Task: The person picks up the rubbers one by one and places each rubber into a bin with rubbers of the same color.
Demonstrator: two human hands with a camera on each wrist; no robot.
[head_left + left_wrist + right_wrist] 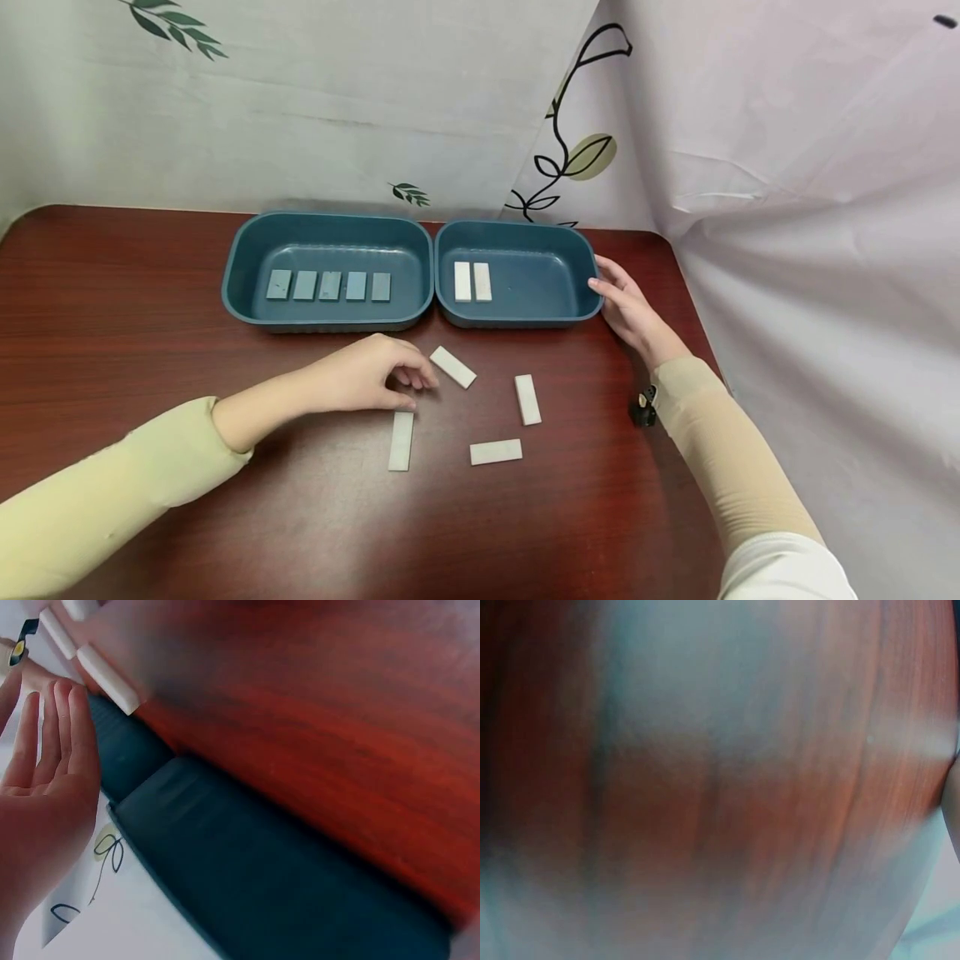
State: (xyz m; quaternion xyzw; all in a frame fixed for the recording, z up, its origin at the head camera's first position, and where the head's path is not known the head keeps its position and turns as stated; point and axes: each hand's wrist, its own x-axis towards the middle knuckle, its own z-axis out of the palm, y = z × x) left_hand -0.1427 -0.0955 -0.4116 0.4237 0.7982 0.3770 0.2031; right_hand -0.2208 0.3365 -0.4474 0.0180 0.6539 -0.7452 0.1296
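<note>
My left hand (378, 375) hovers over the table, its fingers loosely bent with nothing between them; in the left wrist view the hand (52, 772) shows bare. Its fingertips are near a slanted white block (453, 367). Just below the thumb lies another white block (401, 442); whether they touch, I cannot tell. My right hand (633, 312) holds the right end of a blue bin (517, 319), thumb at the rim and fingers along the outside. Two white blocks (472, 282) stand side by side at the left inside this bin. The right wrist view is blurred.
A wider blue bin (337, 326) adjoins on the left, with a row of several grey-blue blocks (330, 286) inside. Two more white blocks, one upright-lying (527, 400) and one crosswise (496, 452), lie on the brown table (300, 517). A patterned cloth (337, 100) hangs behind.
</note>
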